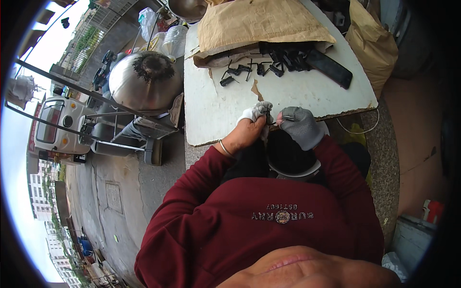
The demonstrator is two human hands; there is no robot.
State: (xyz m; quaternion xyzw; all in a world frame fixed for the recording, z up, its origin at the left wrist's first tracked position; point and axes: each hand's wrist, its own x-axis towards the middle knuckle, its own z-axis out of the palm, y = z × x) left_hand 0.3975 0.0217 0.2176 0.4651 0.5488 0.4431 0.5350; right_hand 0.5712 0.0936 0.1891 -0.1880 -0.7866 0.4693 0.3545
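My two hands meet just over the near edge of a white board table. My left hand, in a partly pulled-on whitish glove, is closed around a small black plastic part. My right hand, in a grey dotted glove, is pinched close beside it; what its fingertips hold is too small to make out. Beneath them, a round pale-rimmed bucket has a dark inside. Several similar black parts lie in front of a brown paper sack, beside a black phone.
Another brown sack stands right of the table, near a white cord. To the left are a large metal bowl on a cart frame and a parked white vehicle. A grey box sits at lower right.
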